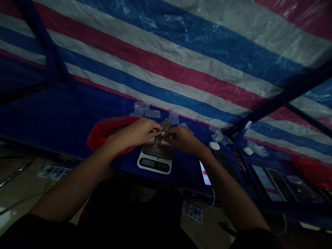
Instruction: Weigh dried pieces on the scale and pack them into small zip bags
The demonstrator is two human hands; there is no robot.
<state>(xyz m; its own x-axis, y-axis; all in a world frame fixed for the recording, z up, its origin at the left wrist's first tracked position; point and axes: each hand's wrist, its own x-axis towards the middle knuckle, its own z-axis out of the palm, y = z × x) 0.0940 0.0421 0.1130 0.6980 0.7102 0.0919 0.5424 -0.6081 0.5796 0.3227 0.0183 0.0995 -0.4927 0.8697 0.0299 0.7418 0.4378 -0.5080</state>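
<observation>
Over a white digital kitchen scale [155, 163] with a metal plate, my left hand [141, 130] and my right hand [183, 138] face each other with fingers pinched. Between them is a small clear plastic bag [159, 137] with brown bits in it, gripped from both sides. The scale's display is lit, its figures too dim to read surely. Just beyond the fingers lies a second bag of brown pieces [166, 123]. Under my left forearm an open red plastic bag [100, 133] holds more brown pieces, partly hidden by the arm.
Flat clear bags [153, 113] lie at the table's back, before a striped tarp [166, 65]. To the right are a lit phone [204, 174], a white rounded object [214, 146], more devices and another red bag [312, 171]. Dark blue frame bars [280, 100] slant across the right side.
</observation>
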